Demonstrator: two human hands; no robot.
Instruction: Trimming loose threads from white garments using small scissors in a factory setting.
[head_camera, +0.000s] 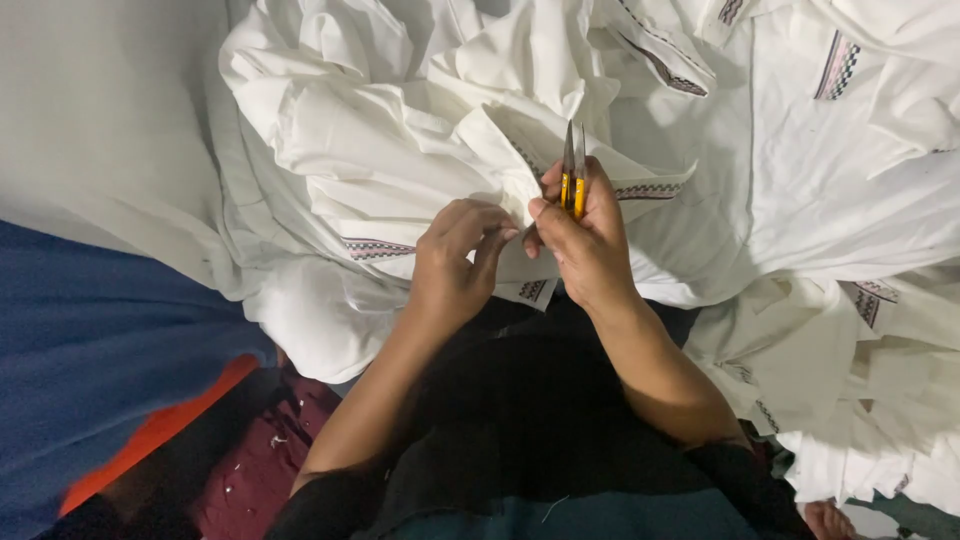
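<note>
While the left hand (455, 262) pinches white cloth (400, 150), the right hand (583, 232) grips yellow snips (573, 178), blades together.

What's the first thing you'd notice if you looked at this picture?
A big heap of white cloth with patterned trim fills the top and right. In the middle, the right hand holds small yellow-handled snips, blades pointing up, while the left hand pinches the cloth beside them.

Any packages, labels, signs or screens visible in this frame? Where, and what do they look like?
None in view. Only a heap of white garments with patterned woven trim bands, and yellow-handled thread snips in the right hand.
</note>
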